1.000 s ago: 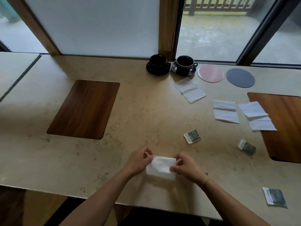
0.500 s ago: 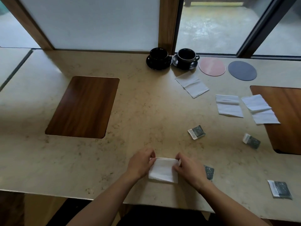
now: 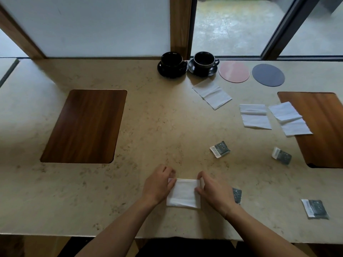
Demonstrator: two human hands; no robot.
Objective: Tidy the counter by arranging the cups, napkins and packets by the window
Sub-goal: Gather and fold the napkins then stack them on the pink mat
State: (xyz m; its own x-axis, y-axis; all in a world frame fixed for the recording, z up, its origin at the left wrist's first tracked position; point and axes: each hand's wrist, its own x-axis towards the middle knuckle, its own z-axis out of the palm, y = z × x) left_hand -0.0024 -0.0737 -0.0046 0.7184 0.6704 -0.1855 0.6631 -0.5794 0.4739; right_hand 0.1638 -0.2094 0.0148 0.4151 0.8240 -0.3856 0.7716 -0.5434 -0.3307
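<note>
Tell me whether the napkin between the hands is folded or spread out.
Folded. The napkin is a small compact rectangle, smaller than the loose napkins by the coasters; the left hand and right hand pinch its ends.

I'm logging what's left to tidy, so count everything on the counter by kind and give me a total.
Cups on saucers: 2
Round coasters: 2
Napkins: 4
Packets: 4
Total: 12
</note>
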